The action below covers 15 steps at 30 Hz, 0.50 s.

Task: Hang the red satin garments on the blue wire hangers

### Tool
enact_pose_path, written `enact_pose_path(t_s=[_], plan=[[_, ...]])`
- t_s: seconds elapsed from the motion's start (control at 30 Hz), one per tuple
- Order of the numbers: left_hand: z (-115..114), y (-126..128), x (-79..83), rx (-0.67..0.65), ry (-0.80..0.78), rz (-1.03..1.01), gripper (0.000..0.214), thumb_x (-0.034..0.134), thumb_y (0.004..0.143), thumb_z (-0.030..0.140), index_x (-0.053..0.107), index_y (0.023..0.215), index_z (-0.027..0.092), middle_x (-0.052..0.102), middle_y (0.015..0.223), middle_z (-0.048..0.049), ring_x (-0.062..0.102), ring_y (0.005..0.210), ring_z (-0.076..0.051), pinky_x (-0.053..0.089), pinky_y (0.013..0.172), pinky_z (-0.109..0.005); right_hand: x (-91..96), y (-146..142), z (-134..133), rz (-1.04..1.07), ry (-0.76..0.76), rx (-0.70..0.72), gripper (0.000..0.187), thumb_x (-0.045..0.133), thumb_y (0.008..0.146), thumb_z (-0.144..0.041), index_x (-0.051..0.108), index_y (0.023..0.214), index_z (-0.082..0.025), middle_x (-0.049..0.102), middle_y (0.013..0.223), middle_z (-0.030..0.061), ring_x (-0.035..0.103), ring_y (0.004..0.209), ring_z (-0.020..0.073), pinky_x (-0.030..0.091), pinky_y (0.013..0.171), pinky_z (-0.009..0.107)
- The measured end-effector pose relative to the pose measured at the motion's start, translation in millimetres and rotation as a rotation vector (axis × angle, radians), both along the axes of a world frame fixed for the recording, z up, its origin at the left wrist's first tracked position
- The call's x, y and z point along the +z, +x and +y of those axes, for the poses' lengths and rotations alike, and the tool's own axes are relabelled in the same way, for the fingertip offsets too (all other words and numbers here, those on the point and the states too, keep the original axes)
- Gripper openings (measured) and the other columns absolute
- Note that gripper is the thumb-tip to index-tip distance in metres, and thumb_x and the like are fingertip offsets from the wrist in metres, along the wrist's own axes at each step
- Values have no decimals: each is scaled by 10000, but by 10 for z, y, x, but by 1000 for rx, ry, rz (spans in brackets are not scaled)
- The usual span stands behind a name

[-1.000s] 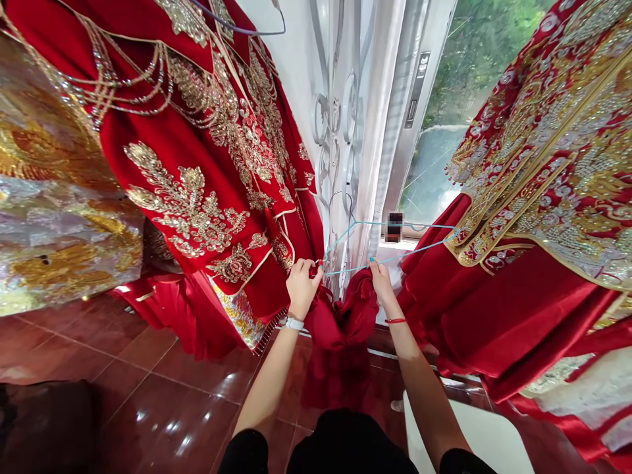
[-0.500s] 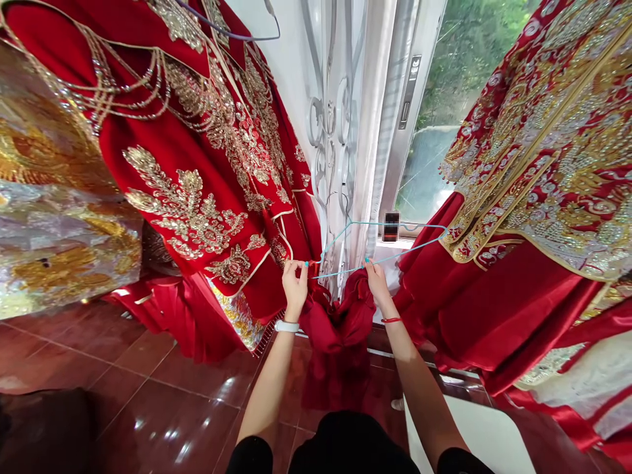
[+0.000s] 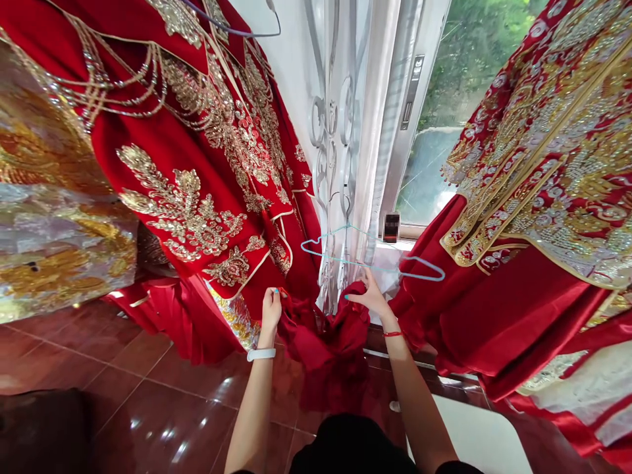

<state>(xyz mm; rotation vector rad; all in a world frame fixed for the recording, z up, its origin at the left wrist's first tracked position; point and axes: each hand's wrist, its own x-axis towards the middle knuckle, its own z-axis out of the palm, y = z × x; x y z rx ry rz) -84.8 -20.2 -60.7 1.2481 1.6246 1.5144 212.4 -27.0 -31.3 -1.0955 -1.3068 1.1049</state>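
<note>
A light-blue wire hanger (image 3: 368,258) hangs level in front of the white curtain, its hook up on the window grille. My right hand (image 3: 370,294) pinches the hanger's lower bar, just above a bunched red satin garment (image 3: 330,349). My left hand (image 3: 270,311) is lower and apart from the hanger, shut on a gathered edge of that red cloth. The garment's upper part is crumpled, and its shape is hard to make out. A white band circles my left wrist, and a thin red cord circles my right wrist.
Red robes with gold embroidery (image 3: 182,204) hang close on the left, and another (image 3: 538,158) on the right. Behind the hanger are a metal window grille (image 3: 328,125) and a sill with a small dark object (image 3: 391,228). Below lies a glossy brown tile floor (image 3: 158,408).
My left hand has dropped down and left, off the hanger's end and onto the red cloth. The hanger now spreads wider and sits lower, and the garment has shifted left.
</note>
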Motion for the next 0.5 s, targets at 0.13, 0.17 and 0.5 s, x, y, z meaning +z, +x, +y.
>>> enact_pose_path(t_s=[0.13,0.17,0.5], plan=[[-68,-25,-107,10,-49,-16,199,533,805,380,513,698,214,560,643,12,560,626,-148,475,671,-278,-110,85,-56,7,8,12,551,666,537,-194,640,1085,-249,617,827,-31,563,696,157,493,675,288],[-81,-38,-127,16,-62,-12,196,541,788,384,528,697,211,566,638,11,563,622,-153,469,658,-279,-127,108,-57,-2,25,2,448,652,553,-203,659,999,-239,639,827,-17,582,721,169,507,713,306],[-298,103,-454,35,-149,18,317,566,564,154,437,840,238,439,575,114,476,528,-106,416,595,-231,-208,233,-111,-122,164,-211,213,605,729,-296,687,916,-236,722,978,63,651,958,252,480,966,417]])
